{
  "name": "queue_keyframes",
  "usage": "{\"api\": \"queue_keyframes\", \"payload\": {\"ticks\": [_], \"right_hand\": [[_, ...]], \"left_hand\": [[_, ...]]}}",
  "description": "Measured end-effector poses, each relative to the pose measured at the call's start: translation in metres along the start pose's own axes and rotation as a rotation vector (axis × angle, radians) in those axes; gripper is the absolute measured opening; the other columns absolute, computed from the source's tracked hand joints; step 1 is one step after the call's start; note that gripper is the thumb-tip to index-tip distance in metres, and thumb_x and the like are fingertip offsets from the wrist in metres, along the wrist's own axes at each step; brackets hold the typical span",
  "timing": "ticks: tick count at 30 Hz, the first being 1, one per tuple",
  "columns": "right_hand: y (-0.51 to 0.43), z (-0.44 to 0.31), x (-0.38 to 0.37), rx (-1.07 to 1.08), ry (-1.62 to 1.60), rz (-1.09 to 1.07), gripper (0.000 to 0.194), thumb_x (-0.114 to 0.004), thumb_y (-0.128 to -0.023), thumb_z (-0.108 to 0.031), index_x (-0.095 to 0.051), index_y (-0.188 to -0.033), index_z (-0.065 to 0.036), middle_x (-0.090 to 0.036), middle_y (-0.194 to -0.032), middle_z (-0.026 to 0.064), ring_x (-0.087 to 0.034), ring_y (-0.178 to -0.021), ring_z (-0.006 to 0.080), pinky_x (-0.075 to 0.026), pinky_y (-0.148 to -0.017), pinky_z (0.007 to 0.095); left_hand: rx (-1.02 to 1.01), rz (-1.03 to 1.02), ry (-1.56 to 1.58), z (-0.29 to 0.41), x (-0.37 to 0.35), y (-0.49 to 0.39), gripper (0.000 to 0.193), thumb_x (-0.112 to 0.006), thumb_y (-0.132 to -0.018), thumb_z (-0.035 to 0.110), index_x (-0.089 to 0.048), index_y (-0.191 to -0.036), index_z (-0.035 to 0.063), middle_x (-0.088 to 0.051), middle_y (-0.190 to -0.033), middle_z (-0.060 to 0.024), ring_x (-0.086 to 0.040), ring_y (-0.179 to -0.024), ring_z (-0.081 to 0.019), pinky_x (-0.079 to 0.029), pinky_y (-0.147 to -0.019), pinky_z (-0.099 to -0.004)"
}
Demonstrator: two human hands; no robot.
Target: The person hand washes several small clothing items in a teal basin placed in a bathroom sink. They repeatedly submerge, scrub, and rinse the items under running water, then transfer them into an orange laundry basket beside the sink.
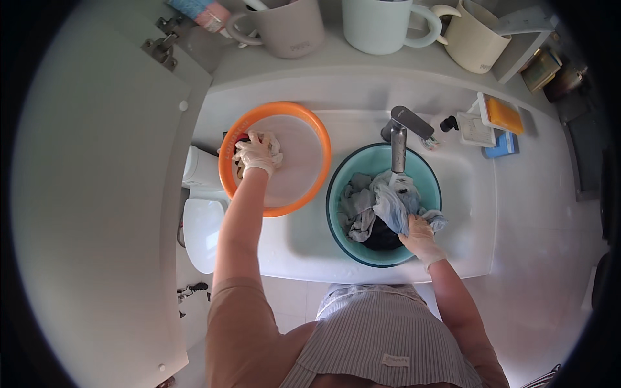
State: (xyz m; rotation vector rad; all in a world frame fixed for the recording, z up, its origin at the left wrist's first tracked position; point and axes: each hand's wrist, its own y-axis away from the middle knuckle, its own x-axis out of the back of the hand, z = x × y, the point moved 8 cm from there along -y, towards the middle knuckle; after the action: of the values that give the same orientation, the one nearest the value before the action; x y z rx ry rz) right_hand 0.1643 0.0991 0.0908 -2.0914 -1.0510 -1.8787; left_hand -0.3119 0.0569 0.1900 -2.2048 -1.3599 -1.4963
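Note:
My left hand, in a translucent glove, rests with spread fingers on a small heap of dark, red and white cloth in the orange-rimmed basin. Whether it grips any of that cloth cannot be told. My right hand, gloved too, grips a pale blue and white wet cloth at the right side of the teal basin. Water runs from the grey faucet onto this cloth. Grey cloth and a black cloth lie in the same basin.
The teal basin stands in a white sink; the orange one sits at its left. Mugs line the shelf above. A soap holder with an orange bar and a blue box are at right. An open cabinet door and a toilet are at left.

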Motion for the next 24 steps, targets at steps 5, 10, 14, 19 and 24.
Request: {"api": "queue_keyframes", "payload": {"ticks": [5,10,14,19,24], "right_hand": [[-0.005,0.001,-0.004,-0.013,0.031,0.011,0.055,-0.074,-0.073,-0.036,-0.051,-0.112,-0.004,-0.059,-0.104,0.0165,-0.062,-0.095,0.0346,-0.050,-0.081,0.0457],[-0.014,0.011,0.003,-0.115,-0.176,0.046,0.054,-0.073,-0.074,-0.033,-0.052,-0.114,-0.004,-0.063,-0.099,0.0214,-0.064,-0.092,0.0386,-0.050,-0.082,0.0478],[-0.009,0.040,0.027,-0.288,-0.571,0.245,0.051,-0.068,-0.082,-0.035,-0.051,-0.116,-0.001,-0.064,-0.099,0.0259,-0.063,-0.094,0.0425,-0.048,-0.086,0.0491],[-0.008,0.025,0.055,-0.449,-0.473,0.097,0.050,-0.065,-0.086,-0.032,-0.047,-0.120,0.000,-0.059,-0.111,0.0248,-0.059,-0.101,0.0407,-0.045,-0.090,0.0500],[0.005,-0.015,0.089,-0.120,-0.141,0.431,0.058,-0.068,-0.080,-0.021,-0.043,-0.128,0.000,-0.050,-0.123,0.0206,-0.049,-0.112,0.0378,-0.043,-0.095,0.0469]], "left_hand": [[-0.014,0.091,-0.203,0.008,-0.014,-0.024,0.083,-0.073,-0.078,0.036,-0.027,-0.148,0.0367,-0.029,-0.146,-0.0095,-0.050,-0.115,-0.0416,-0.055,-0.083,-0.0575],[-0.097,0.146,0.023,0.004,-0.018,-0.043,0.051,-0.069,-0.080,0.033,-0.054,-0.129,0.0283,-0.046,-0.130,-0.0075,-0.055,-0.110,-0.0390,-0.055,-0.083,-0.0515],[-0.061,0.218,0.371,-0.022,-0.011,-0.033,0.047,-0.071,-0.078,0.029,-0.058,-0.123,0.0251,-0.045,-0.132,-0.0036,-0.055,-0.112,-0.0349,-0.054,-0.085,-0.0514],[0.013,0.398,0.898,-0.069,-0.003,0.010,0.051,-0.073,-0.069,0.015,-0.060,-0.119,0.0177,-0.049,-0.129,-0.0072,-0.054,-0.113,-0.0288,-0.049,-0.093,-0.0377],[-0.163,0.703,1.360,-0.085,0.020,0.057,0.047,-0.068,-0.064,-0.003,-0.057,-0.110,0.0028,-0.048,-0.114,-0.0084,-0.050,-0.104,-0.0244,-0.042,-0.096,-0.0324]]}}
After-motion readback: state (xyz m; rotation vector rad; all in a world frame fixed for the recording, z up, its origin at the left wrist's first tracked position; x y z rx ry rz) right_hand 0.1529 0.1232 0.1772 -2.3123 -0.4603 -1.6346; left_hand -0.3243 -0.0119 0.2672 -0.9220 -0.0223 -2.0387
